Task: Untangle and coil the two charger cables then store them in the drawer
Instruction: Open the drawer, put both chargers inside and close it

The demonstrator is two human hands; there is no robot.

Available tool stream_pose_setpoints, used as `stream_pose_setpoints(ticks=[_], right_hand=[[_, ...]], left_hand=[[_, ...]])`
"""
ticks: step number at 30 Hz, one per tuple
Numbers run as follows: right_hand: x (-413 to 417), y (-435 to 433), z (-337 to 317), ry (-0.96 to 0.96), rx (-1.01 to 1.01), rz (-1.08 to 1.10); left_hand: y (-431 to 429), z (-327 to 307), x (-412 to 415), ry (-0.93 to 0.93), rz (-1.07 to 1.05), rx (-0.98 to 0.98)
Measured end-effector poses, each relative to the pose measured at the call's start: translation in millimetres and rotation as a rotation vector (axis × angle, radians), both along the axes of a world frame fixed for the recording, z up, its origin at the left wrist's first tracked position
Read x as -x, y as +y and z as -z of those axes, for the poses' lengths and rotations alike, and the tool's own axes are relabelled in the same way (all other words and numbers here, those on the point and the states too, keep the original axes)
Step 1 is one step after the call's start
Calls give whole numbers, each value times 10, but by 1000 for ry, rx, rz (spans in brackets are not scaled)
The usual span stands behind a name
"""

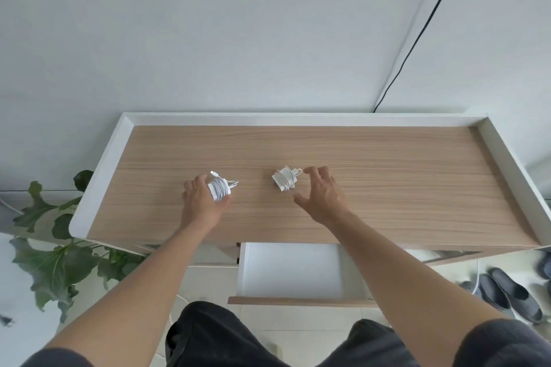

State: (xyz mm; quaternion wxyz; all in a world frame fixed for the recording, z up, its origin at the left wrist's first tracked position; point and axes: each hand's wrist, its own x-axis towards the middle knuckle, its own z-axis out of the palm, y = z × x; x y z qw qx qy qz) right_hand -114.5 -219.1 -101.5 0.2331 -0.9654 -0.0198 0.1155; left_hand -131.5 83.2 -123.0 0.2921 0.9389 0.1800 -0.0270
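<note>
Dark sleeves [507, 342] and dark trousers [208, 337] fill the bottom edge, and two bare forearms reach forward from them over the cabinet.

Just past the knees a drawer [351, 274] stands pulled out under the cabinet top. It is white inside, with a wooden front edge nearest the person. Nothing of the cables lies in it.

The cabinet top [387, 187] is light wood with a raised white rim on the back and both sides. Both cables sit on it near the middle, well apart from each other, each wound into a tight white bundle around its plug block.

The left hand [199, 196] grips the left charger cable [219, 189], with fingers curled round its far side and the thumb on the near side. A short loose end with a connector sticks out beyond the fingers.

The right hand [323, 193] is spread, fingers apart and slightly bent, thumb stretched out to the side. It holds nothing. It hovers just beside the right charger cable [285, 178], with the fingertips near the bundle's loose end; whether they touch it cannot be told.

A leafy plant [59, 247] stands on the floor to the left of the cabinet. Grey slippers [512, 292] lie on the pale floor to the right. A thin black wire [417, 38] runs down the white wall behind the cabinet.
</note>
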Motion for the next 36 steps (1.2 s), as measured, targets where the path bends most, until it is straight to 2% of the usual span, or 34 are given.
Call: stream_pose_setpoints(ticks=[8, 18, 29, 36], right_hand=[[-398, 386, 214, 73, 65, -77], [-415, 446, 359, -1, 14, -82], [277, 80, 268, -6, -55, -42], [830, -211, 234, 14, -81, 18]], left_hand=[[117, 289, -168, -13, 36, 51], [97, 301, -95, -72, 58, 131], [-398, 185, 446, -95, 209, 222], [-716, 164, 884, -9, 311, 229]])
